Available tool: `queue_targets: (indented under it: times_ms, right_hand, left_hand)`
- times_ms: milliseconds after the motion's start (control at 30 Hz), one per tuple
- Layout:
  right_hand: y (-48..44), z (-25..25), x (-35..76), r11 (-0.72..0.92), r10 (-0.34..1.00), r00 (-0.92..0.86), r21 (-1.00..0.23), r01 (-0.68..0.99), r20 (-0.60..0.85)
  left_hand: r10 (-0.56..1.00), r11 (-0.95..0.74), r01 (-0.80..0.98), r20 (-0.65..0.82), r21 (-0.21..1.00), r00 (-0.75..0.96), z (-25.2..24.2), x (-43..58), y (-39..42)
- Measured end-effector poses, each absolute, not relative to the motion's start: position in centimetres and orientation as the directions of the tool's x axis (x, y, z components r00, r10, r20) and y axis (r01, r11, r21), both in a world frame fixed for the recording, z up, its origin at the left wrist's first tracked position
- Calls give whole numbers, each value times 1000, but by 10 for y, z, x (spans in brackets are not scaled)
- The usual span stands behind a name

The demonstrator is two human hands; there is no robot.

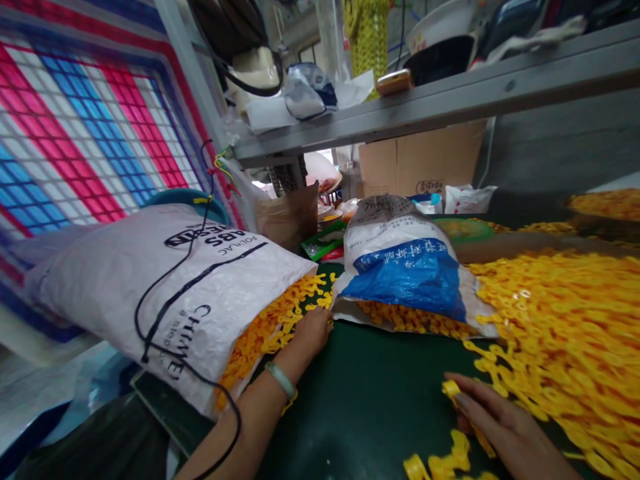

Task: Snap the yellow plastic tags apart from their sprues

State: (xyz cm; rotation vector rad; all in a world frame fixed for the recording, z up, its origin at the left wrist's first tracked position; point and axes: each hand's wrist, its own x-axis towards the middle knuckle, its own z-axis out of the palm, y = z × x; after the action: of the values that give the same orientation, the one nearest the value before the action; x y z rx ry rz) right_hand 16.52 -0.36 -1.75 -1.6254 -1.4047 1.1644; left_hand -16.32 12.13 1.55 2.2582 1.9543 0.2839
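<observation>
My right hand (493,417) pinches a small yellow plastic chain piece (451,389) between thumb and fingers, just above the green tabletop (350,393). Below that hand lie more yellow links (450,457). On the left, my left hand (314,331) reaches to loose yellow pieces (320,299) at the mouth of a white woven sack (150,280). Its fingers are curled, and what they hold, if anything, is hidden. A pale green bangle (281,380) circles the left wrist. Orange-yellow pieces (253,343) spill from the sack.
A blue-and-white bag (405,273) with yellow pieces under its open edge stands in the middle. To the right spreads a large heap of yellow chains (575,333). A grey shelf beam (425,100) crosses above; a black cord (145,313) hangs over the sack and left forearm.
</observation>
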Motion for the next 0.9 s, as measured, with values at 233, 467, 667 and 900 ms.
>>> queue_targets:
  times_ms: [233, 467, 667, 900]
  right_hand:
    - [-5, -26, 168, -137, 988, -5, -898, 417, -153]
    - [-10, -11, 155, -16, 997, -61, -882, 471, -51]
    - [-17, 8, 148, 125, 990, -125, -861, 493, 72]
    - [-1, 35, 141, 337, 941, -191, -817, 467, 279]
  left_hand:
    - [971, -227, 945, -19, 234, 238, 8, -162, 82]
    - [939, -343, 921, 58, 183, 338, 10, -141, 65]
    - [897, -440, 845, 183, 305, 402, 24, -105, 58]
    - [863, -146, 135, 59, 980, 501, 14, -41, 43]
